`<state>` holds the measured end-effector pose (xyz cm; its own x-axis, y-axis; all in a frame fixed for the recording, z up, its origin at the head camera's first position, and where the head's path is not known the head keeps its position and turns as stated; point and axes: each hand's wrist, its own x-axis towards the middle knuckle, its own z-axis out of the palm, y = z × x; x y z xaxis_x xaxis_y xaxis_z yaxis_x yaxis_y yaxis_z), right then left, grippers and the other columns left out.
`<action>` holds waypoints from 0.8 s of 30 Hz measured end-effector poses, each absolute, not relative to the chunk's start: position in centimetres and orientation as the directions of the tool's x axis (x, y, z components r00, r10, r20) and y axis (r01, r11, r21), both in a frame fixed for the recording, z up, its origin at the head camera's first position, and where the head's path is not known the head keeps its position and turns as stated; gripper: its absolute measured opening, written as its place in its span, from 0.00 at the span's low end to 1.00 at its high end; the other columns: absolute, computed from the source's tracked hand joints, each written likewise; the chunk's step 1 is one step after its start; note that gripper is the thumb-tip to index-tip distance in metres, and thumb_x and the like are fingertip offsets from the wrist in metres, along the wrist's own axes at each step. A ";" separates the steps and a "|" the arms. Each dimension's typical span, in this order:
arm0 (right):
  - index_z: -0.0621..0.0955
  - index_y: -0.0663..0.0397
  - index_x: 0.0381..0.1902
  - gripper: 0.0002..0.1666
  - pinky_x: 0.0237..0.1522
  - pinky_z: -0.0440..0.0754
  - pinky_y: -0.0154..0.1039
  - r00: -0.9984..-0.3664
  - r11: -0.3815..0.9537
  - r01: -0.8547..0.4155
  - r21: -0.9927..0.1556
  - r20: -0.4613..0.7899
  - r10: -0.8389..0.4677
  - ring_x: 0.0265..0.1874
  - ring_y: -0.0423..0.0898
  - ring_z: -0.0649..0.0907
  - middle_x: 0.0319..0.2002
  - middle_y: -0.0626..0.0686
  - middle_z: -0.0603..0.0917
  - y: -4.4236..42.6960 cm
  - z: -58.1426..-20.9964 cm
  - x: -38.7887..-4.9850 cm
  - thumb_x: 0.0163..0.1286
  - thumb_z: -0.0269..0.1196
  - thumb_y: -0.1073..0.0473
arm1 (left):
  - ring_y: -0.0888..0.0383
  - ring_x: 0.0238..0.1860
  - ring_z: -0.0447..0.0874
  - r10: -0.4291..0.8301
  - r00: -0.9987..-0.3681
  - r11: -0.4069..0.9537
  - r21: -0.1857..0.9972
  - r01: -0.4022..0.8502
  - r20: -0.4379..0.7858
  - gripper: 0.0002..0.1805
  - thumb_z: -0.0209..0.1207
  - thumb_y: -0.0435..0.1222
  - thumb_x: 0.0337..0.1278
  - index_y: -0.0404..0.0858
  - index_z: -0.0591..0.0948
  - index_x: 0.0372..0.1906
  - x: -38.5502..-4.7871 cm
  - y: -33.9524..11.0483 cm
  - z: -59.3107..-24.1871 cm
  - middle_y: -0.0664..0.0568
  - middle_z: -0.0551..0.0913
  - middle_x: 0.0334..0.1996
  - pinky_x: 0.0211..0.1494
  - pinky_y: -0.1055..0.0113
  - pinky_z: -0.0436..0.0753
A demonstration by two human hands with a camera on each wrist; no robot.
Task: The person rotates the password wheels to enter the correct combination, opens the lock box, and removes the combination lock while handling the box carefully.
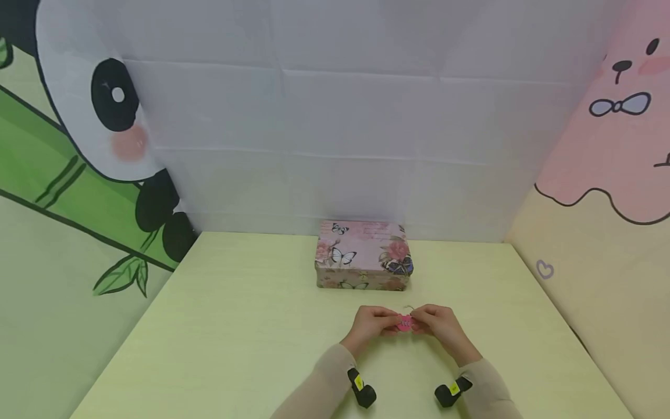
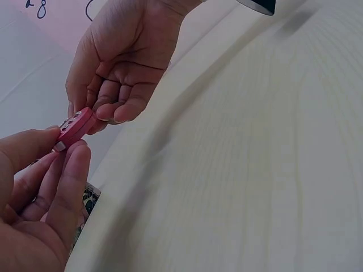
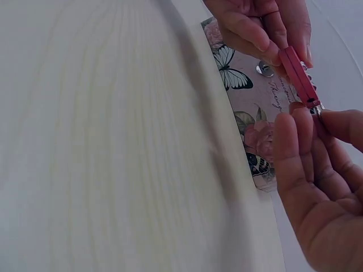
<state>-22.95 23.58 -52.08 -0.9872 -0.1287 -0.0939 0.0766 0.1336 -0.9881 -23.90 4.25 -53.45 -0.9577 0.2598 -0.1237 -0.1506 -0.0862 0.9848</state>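
Between the two hands, a small pink combination padlock (image 1: 405,323) is held above the table, in front of a flowered box. My left hand (image 1: 373,323) pinches one end of its body between thumb and fingers. At the opposite end, my right hand (image 1: 444,326) pinches the lock near its thin metal shackle. Number dials show along one face of the padlock (image 2: 76,127) in the left wrist view. From the right wrist, the padlock (image 3: 299,76) appears edge-on, its metal part partly hidden by the right thumb and fingers.
A lidded pink box (image 1: 361,247) with butterflies and roses stands at the back of the pale wooden table (image 1: 235,326). It has a small metal clasp in front. Walls with painted cartoon animals border the table behind and at both sides.
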 end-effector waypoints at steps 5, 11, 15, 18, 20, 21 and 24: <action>0.82 0.74 0.41 0.13 0.36 0.88 0.37 -0.978 0.187 0.091 -0.978 -0.123 -0.170 0.30 0.43 0.85 0.31 0.53 0.85 24.5 -51.9 -22.1 0.74 0.58 0.65 | 0.56 0.27 0.88 0.288 -0.949 -0.049 0.988 -0.149 -0.128 0.07 0.66 0.27 0.58 0.25 0.87 0.39 -23.2 4.9 -53.7 0.40 0.88 0.31 0.34 0.61 0.90; 0.83 0.72 0.37 0.12 0.35 0.88 0.37 -0.971 0.257 0.102 -0.961 -0.153 -0.186 0.28 0.43 0.84 0.30 0.52 0.84 25.2 -51.5 -21.4 0.73 0.59 0.64 | 0.55 0.27 0.88 0.324 -0.938 -0.036 0.990 -0.139 -0.120 0.06 0.66 0.26 0.58 0.25 0.87 0.37 -22.7 5.3 -54.1 0.40 0.88 0.30 0.32 0.63 0.89; 0.83 0.72 0.36 0.13 0.33 0.87 0.37 -0.965 0.296 0.105 -0.949 -0.169 -0.199 0.27 0.44 0.82 0.30 0.51 0.84 25.6 -51.4 -21.0 0.73 0.59 0.64 | 0.56 0.25 0.87 0.342 -0.931 -0.012 0.990 -0.141 -0.129 0.05 0.66 0.27 0.58 0.26 0.87 0.36 -22.3 5.6 -54.4 0.41 0.88 0.29 0.30 0.64 0.89; 0.83 0.72 0.36 0.13 0.31 0.87 0.37 -0.962 0.322 0.103 -0.941 -0.177 -0.209 0.26 0.44 0.82 0.29 0.52 0.84 25.9 -51.5 -20.8 0.72 0.59 0.64 | 0.56 0.24 0.87 0.352 -0.927 -0.012 0.990 -0.143 -0.129 0.05 0.67 0.27 0.58 0.26 0.87 0.36 -22.0 5.9 -54.6 0.42 0.88 0.28 0.29 0.64 0.89; 0.83 0.72 0.34 0.13 0.30 0.87 0.37 -0.960 0.343 0.100 -0.934 -0.181 -0.214 0.25 0.44 0.82 0.27 0.51 0.84 26.2 -51.6 -20.7 0.71 0.60 0.64 | 0.56 0.24 0.87 0.356 -0.925 -0.012 0.990 -0.142 -0.129 0.05 0.67 0.27 0.57 0.27 0.87 0.36 -21.7 6.1 -54.7 0.42 0.88 0.28 0.29 0.64 0.89; 0.83 0.72 0.34 0.13 0.29 0.86 0.37 -0.958 0.355 0.100 -0.930 -0.186 -0.216 0.24 0.44 0.82 0.27 0.51 0.83 26.3 -51.6 -20.6 0.71 0.60 0.64 | 0.56 0.24 0.87 0.360 -0.924 -0.008 0.990 -0.141 -0.129 0.05 0.67 0.27 0.57 0.27 0.87 0.36 -21.6 6.2 -54.7 0.42 0.88 0.28 0.28 0.65 0.88; 0.83 0.71 0.32 0.12 0.27 0.85 0.36 -0.954 0.386 0.096 -0.917 -0.196 -0.227 0.22 0.44 0.81 0.24 0.51 0.82 26.6 -51.7 -20.3 0.70 0.60 0.64 | 0.56 0.23 0.87 0.364 -0.921 0.006 0.989 -0.148 -0.140 0.04 0.68 0.27 0.56 0.28 0.88 0.35 -21.2 6.5 -54.7 0.42 0.88 0.27 0.28 0.65 0.88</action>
